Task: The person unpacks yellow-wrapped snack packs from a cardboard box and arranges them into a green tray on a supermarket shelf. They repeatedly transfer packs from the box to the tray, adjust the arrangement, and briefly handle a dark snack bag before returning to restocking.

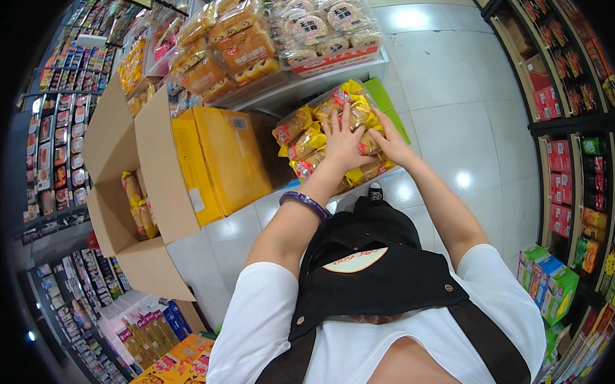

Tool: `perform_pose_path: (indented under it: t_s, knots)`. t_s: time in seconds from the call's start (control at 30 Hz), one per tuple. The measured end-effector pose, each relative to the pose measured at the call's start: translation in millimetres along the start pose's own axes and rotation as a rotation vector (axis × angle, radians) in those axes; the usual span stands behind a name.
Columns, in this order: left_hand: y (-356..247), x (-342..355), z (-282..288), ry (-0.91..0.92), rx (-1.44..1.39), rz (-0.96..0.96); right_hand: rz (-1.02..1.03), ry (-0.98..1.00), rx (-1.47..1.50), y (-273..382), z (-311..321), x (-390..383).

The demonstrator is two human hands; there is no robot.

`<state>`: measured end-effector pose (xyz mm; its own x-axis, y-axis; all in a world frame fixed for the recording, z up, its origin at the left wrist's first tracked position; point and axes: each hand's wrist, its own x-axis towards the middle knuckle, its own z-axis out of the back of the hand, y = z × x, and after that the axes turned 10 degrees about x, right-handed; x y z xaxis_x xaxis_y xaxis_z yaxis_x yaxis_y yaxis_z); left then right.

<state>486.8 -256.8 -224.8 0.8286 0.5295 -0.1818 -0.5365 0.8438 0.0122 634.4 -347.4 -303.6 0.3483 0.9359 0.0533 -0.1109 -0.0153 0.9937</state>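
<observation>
Wrapped bread rolls point(310, 138) in clear, yellow and red film fill a bin in front of me. My left hand point(346, 139) lies on top of the pile with its fingers spread. At the pile's right side, my right hand point(393, 146) touches the wrappers, fingers stretched out and thumb apart. Neither hand is seen closed round a roll, though the rolls under the palms are hidden. To the left, an open cardboard box point(165, 164) with raised flaps has more of these wrapped rolls point(138, 206) inside.
A yellow carton point(227, 161) stands between the open box and the bin. Behind are display bins of packaged buns point(246, 54) and round wrapped cakes point(327, 19). Stocked shelves point(560, 153) line the right, beyond the tiled floor point(455, 117). A green panel point(390, 113) adjoins the bin.
</observation>
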Motion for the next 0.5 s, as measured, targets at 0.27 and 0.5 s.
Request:
perform_pose_path:
  t_s: [0.27,0.5]
  knots:
    - [-4.8,-62.7,12.2,-0.180,-0.183,0.168,0.329,0.023,-0.770,41.4,-41.7,-3.9]
    - [60.9,-248.6,266.4,0.005,-1.151,-0.474,0.284,0.053,-1.033,24.3,-52.7,-4.4]
